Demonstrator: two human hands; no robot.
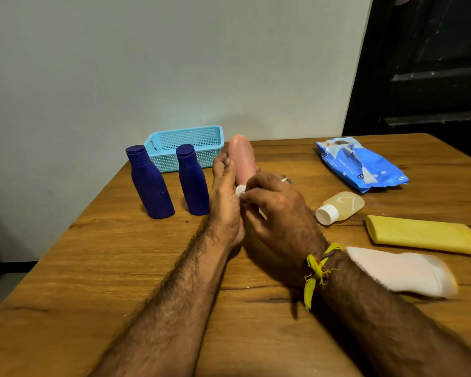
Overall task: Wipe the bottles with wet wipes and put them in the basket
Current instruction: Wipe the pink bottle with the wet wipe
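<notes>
The pink bottle (242, 156) is held above the wooden counter (93, 268), its long axis pointing up and away, rounded end toward the pale wall (147, 63). The left hand (225, 197) grips its side; the right hand (275, 208) pinches a white wet wipe (240, 189) against it. 2 blue bottles (150, 183) stand upright before the blue basket (185, 148).

Two dark blue bottles stand upright, one at the left (150, 183) and one to its right (193, 180). There is one pink bottle (242, 156), one small clear bottle of yellowish liquid with a white cap (340, 206), one light blue basket (185, 144), one blue pack of wet wipes (360, 163), one folded yellow cloth (422, 236), one white cloth (400, 270) and two hands, left (225, 197) and right (275, 210).
</notes>
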